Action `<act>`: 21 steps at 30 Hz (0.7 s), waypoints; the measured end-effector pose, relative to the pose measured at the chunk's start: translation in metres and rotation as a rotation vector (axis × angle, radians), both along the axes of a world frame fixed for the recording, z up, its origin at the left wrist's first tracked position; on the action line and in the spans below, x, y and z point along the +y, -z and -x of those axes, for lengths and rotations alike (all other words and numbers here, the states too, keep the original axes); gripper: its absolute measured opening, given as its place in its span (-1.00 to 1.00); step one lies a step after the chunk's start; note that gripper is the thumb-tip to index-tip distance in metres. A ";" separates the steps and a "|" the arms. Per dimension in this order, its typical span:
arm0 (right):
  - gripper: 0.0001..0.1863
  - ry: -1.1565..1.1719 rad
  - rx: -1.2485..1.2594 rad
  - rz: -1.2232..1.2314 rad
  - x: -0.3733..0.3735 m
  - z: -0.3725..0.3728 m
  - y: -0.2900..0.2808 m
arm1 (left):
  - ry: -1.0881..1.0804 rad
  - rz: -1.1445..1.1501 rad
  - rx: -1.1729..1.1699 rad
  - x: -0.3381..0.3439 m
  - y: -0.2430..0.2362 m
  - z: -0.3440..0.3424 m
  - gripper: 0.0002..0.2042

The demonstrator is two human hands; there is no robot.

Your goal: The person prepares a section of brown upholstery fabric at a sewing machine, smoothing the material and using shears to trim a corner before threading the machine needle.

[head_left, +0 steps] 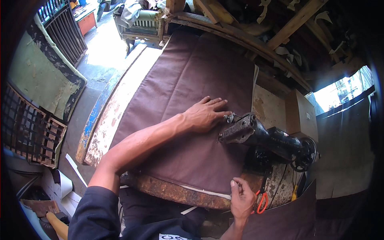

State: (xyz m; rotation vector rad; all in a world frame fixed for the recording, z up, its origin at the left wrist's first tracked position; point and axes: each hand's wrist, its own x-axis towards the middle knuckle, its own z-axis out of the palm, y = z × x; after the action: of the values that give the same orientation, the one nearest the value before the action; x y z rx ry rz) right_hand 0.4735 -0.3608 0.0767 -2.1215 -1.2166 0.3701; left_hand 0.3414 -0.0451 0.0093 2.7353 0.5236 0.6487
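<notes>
A large maroon fabric piece (pixel 156 92) with lengthwise seams covers the worn wooden table (pixel 196 199). My left hand (pixel 204 114) lies flat on it, fingers spread, just left of the needle end of a black sewing machine (pixel 272 140). Down at the front edge, my right hand (pixel 242 196) has its fingers closed on the fabric's edge, where a narrow white strip runs. Beside that hand are orange-handled scissors (pixel 262 202) and a yellow-handled tool (pixel 295 192). The machine's needle is hard to make out.
Wooden frames (pixel 272 36) hang over the back right, near a cardboard box (pixel 300 112). Slatted panels (pixel 32 124) and a padded panel (pixel 48 72) lean at the left. Offcuts (pixel 68 192) lie lower left, and more dark material (pixel 280 220) sits lower right.
</notes>
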 end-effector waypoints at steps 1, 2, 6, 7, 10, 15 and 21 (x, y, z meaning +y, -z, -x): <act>-0.78 0.015 0.123 -0.016 0.010 0.004 -0.001 | -0.005 -0.005 -0.002 -0.002 0.001 0.006 -0.55; -0.77 0.030 0.245 -0.029 0.022 0.007 -0.002 | -0.011 -0.031 0.029 -0.001 0.006 0.010 -0.55; -0.75 0.030 0.605 -0.037 0.060 -0.006 -0.004 | -0.038 0.009 0.058 -0.008 0.002 0.011 -0.54; -0.74 0.073 0.706 -0.088 0.074 -0.014 0.004 | -0.029 0.001 0.052 -0.010 0.001 0.013 -0.54; -0.69 0.008 1.025 -0.210 0.123 -0.053 0.041 | -0.034 -0.025 0.022 -0.011 0.003 0.012 -0.53; -0.38 -0.527 1.032 -0.506 0.183 -0.054 0.060 | -0.142 -0.042 0.032 -0.015 0.000 0.011 -0.53; -0.41 -0.540 1.832 -0.537 0.190 -0.046 0.044 | -0.165 -0.024 0.156 -0.021 -0.001 0.014 -0.49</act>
State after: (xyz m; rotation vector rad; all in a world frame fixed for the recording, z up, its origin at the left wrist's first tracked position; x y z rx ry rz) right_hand 0.5193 -0.1712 0.0327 -0.3437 -0.4859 1.5051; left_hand 0.3277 -0.0661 0.0103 2.8006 0.7901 0.4830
